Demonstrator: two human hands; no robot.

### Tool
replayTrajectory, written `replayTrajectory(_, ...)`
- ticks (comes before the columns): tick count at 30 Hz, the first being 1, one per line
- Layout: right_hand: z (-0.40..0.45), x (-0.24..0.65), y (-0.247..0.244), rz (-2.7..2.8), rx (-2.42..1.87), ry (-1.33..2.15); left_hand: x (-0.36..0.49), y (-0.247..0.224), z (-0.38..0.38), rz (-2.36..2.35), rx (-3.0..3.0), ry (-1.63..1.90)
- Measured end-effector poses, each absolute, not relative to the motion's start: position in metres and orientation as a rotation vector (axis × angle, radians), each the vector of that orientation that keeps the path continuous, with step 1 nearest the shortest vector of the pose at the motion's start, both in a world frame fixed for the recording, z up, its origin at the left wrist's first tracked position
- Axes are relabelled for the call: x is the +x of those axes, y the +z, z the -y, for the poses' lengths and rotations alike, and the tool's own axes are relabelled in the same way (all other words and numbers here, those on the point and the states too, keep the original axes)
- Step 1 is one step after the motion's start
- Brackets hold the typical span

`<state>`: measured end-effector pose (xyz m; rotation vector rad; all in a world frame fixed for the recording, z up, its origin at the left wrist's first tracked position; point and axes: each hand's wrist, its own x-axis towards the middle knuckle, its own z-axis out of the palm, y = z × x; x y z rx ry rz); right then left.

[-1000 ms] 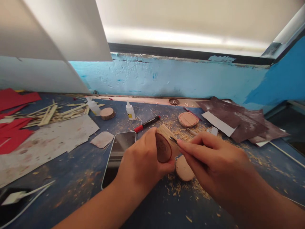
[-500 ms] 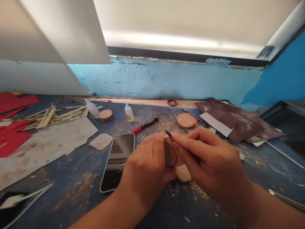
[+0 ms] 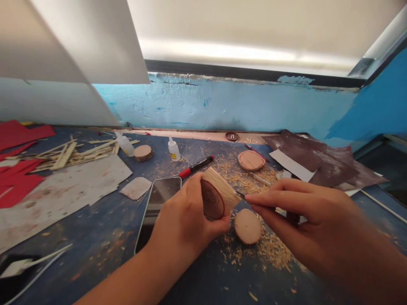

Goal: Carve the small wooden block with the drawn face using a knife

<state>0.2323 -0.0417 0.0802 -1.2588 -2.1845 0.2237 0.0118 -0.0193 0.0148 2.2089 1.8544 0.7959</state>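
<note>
My left hand (image 3: 184,216) is wrapped around a pale wooden block (image 3: 224,188). The block is tilted, and a dark hollowed oval (image 3: 212,201) edged in red faces me. In a fingertip pinch, my right hand (image 3: 305,216) has a small carving blade (image 3: 241,195), its dark tip beside the block's right edge; the palm hides most of its handle. Whether the tip touches the wood I cannot tell. Below the block, a round wood slice (image 3: 248,226) lies among shavings (image 3: 276,253). Farther back sits another slice (image 3: 251,160) with a red line around its face.
A phone (image 3: 159,199) lies partly behind my left hand, near a red-and-black marker (image 3: 196,166). Glue bottles (image 3: 173,150) and a wood slice (image 3: 143,153) stand behind. Thin sticks (image 3: 65,154) and red sheets (image 3: 19,182) are left; brown sandpaper sheets (image 3: 330,163) lie right.
My right hand has drawn right and slightly down, taking the blade from the block's top edge to its right side. The block has shifted left with my left hand, uncovering the slice below.
</note>
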Motion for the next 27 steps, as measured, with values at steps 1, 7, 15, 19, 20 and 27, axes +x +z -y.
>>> replayTrajectory(1, 0.042, 0.232, 0.080, 2.186, -1.266, 0.231, 0.012, 0.015, 0.020, -1.855, 2.212, 0.796)
replayTrajectory(7, 0.044, 0.230, 0.080, 2.226, -1.291, 0.166, 0.014, 0.014, 0.020, -1.828, 2.248, 0.838)
replayTrajectory(15, 0.041, 0.225, 0.068, 2.152, -1.224, 0.176, 0.014, 0.013, 0.016, -1.839, 2.238, 0.858)
replayTrajectory(19, 0.037, 0.218, 0.062, 2.072, -1.162, 0.159, 0.020, 0.008, 0.021, -1.648, 2.485, 1.025)
replayTrajectory(20, 0.036, 0.216, 0.062, 2.061, -1.140, 0.156, 0.022, 0.006, 0.022, -1.589, 2.583, 1.066)
replayTrajectory(27, 0.031, 0.213, 0.062, 1.983, -1.166, 0.250, 0.012, 0.003, 0.025, -1.625, 2.470, 1.012)
